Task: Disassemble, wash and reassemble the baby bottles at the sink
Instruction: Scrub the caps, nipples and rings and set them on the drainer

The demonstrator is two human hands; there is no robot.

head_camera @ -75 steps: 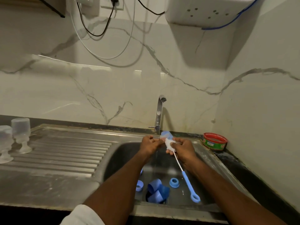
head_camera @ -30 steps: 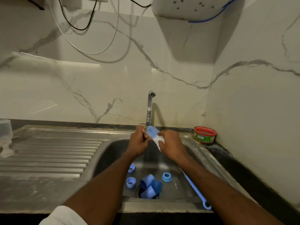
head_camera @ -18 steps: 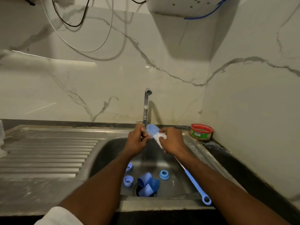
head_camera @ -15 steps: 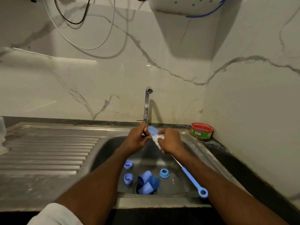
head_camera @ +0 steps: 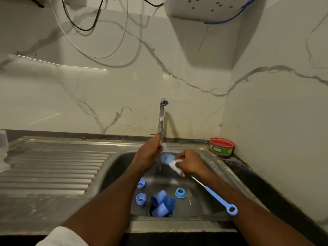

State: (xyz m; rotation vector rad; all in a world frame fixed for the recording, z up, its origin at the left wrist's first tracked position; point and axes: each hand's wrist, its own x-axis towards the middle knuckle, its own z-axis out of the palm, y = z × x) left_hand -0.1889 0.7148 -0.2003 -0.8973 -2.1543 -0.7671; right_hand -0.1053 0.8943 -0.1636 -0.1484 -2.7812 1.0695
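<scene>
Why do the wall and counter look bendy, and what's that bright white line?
Head view: the wide lens curves straight edges, like the counter at the right; the line is glare on the shiny wall; the box casts a big shadow; the left hand is slightly blurred.

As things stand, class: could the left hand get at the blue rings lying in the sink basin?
Probably yes. The left hand is up by the tap, the blue rings lie uncovered below it, but it may be holding a small clear piece.
</scene>
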